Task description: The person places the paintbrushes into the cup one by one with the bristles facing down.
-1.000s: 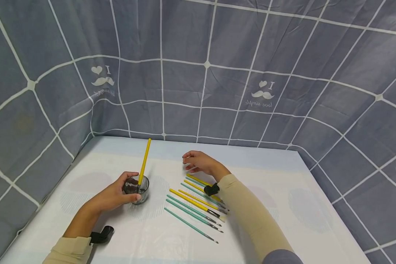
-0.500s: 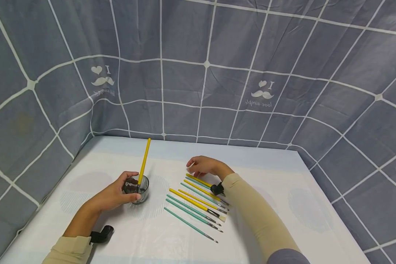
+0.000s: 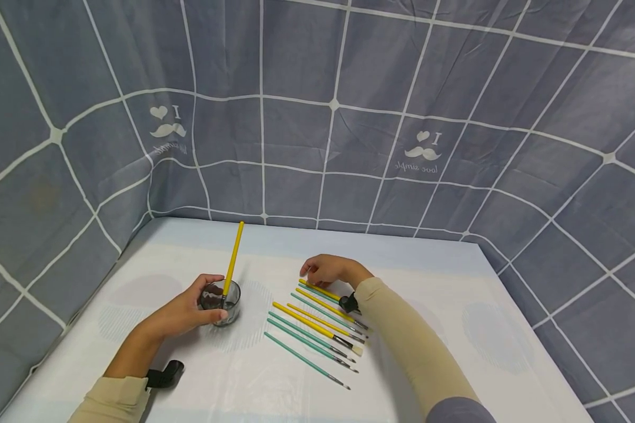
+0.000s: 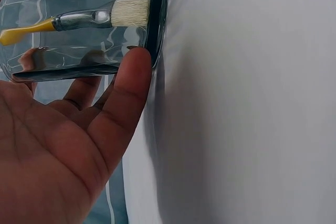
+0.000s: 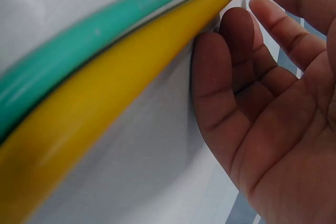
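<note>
My left hand (image 3: 177, 314) grips a clear drinking glass (image 3: 234, 305) standing on the table at left. A yellow-handled paintbrush (image 3: 235, 255) leans in the glass; the left wrist view shows its pale, flat bristles (image 4: 130, 13) down at the base. My right hand (image 3: 330, 269) is at the far end of a row of paintbrushes, fingers loosely bent. In the right wrist view, a yellow paintbrush (image 5: 131, 72) has its handle end close to the fingertips (image 5: 212, 51), with no grip visible. Alongside it lies a teal paintbrush (image 5: 100, 32).
Several more yellow and teal paintbrushes (image 3: 307, 321) lie side by side on the white-covered table (image 3: 206, 388), bristles toward the near right. A grey checked curtain (image 3: 296, 135) hangs behind and at both sides.
My right hand has moved slightly right and down, closer to the handle end of the farthest yellow paintbrush. The left hand keeps its hold on the glass, which has stayed in place.
</note>
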Tool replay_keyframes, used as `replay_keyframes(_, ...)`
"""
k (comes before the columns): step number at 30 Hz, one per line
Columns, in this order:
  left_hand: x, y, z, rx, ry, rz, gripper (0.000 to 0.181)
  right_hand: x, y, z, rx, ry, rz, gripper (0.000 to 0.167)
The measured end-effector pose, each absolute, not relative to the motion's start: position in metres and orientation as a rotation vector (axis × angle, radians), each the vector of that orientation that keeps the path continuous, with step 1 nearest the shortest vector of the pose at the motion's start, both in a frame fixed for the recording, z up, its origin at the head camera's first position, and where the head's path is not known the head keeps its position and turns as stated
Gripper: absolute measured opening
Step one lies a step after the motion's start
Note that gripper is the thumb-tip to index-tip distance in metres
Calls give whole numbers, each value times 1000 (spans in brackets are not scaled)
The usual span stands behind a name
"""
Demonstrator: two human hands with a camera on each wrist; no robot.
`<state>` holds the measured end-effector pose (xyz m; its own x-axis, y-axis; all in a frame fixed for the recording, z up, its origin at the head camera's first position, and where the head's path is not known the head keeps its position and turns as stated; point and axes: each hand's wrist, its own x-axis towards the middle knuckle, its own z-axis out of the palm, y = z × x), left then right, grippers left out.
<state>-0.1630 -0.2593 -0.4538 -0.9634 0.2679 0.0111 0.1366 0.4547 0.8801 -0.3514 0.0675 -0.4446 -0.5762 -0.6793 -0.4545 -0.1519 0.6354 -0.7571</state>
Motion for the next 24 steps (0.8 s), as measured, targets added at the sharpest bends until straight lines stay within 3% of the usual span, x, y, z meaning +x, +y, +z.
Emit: replay_keyframes(24,-164,-259,-453,338,2574,1509,79,-348,63,-435,-703,2107,-797,20)
